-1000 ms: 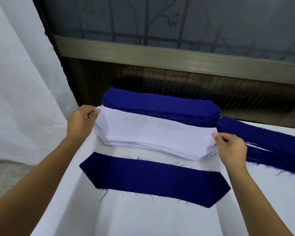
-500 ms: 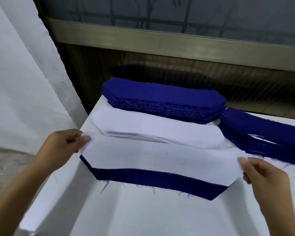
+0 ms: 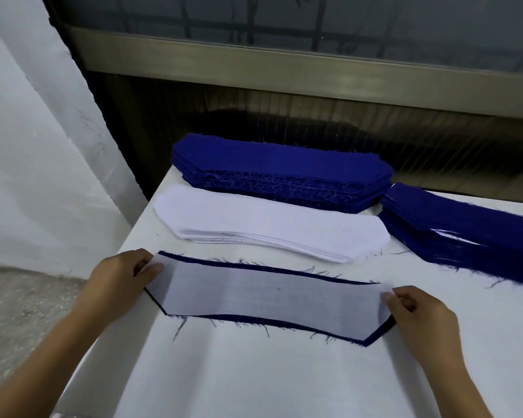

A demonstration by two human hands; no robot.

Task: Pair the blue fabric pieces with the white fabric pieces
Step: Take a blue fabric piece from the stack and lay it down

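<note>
A thin white fabric piece [image 3: 269, 292] lies flat on a blue fabric piece [image 3: 378, 334], whose dark edge shows all round it. My left hand [image 3: 123, 274] pinches the white piece's left end. Its right end is pinched by my right hand [image 3: 420, 316]. Behind them sits a stack of white pieces [image 3: 263, 226], and behind that a thick stack of blue pieces [image 3: 278, 164].
The work lies on a white table [image 3: 269, 381] whose left edge drops to a grey floor [image 3: 21, 306]. Another pile of blue pieces [image 3: 471, 233] spreads at the right. A dark panel and window frame [image 3: 314, 70] stand just behind the stacks.
Both hands lifted the top white piece off the white stack, carried it toward me and laid it down over the single blue piece, now almost covered.
</note>
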